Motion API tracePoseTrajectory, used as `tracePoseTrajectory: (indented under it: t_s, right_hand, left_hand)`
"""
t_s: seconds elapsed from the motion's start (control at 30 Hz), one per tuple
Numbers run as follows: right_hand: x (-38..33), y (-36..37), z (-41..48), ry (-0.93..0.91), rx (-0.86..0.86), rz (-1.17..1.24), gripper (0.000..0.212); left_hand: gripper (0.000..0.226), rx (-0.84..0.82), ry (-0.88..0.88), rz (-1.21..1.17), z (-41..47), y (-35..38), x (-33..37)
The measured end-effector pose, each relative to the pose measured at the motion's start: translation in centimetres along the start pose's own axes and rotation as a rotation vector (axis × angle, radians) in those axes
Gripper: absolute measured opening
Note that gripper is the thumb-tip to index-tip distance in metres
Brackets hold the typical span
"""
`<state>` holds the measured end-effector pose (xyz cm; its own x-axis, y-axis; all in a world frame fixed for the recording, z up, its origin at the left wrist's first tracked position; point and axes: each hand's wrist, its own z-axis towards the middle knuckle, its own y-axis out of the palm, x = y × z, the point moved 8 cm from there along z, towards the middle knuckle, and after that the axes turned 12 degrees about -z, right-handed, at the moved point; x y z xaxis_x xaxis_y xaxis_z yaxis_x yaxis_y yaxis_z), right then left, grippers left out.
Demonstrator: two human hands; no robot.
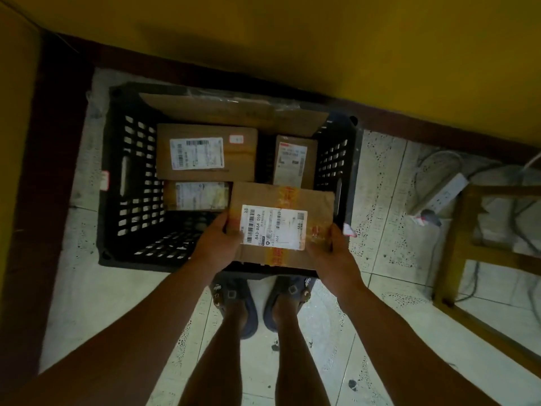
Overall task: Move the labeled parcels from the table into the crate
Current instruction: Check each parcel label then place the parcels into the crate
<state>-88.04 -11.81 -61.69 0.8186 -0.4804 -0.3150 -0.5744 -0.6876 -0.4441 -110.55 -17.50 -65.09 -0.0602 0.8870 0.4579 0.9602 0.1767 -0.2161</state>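
A black slatted crate [137,183] stands on the tiled floor against the yellow wall. I hold a brown cardboard parcel [295,200] with a white shipping label over the crate's near right part. My left hand [218,244] grips its left edge and my right hand [329,253] grips its right edge. Inside the crate lie a large labeled parcel [205,152] at the left, a smaller one [294,164] at the right, and another [196,196] partly under the held one. A flat cardboard sheet [234,112] leans at the back.
My two feet in dark sandals [263,303] stand just in front of the crate. A wooden frame of furniture [456,247] is at the right, with a white power strip [439,194] and cables on the floor behind it. A dark skirting runs along the wall.
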Motion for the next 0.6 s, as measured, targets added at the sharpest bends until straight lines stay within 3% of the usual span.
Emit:
tracePoseTrajectory:
  t_s: [0.2, 0.33, 0.43, 0.6]
  right_hand:
    - [1.3, 2.9, 4.5, 0.074, -0.081, -0.211, 0.018]
    - [2.1, 4.1, 5.9, 0.076, -0.069, -0.371, 0.039]
    - [2.3, 4.1, 5.4, 0.105, -0.031, -0.274, 0.056]
    - [0.9, 2.8, 3.7, 0.014, 0.021, -0.350, 0.055]
  left_hand:
    - [0.027, 0.027, -0.060, 0.185, 3.6, 1.2, -1.8]
    - [0.024, 0.047, -0.038, 0.211, 4.4, 1.7, -2.9]
    - [0.037, 0.045, -0.032, 0.151, 4.4, 1.6, -3.3]
    - [0.044, 0.117, 0.034, 0.194, 4.1, -0.8, -1.6]
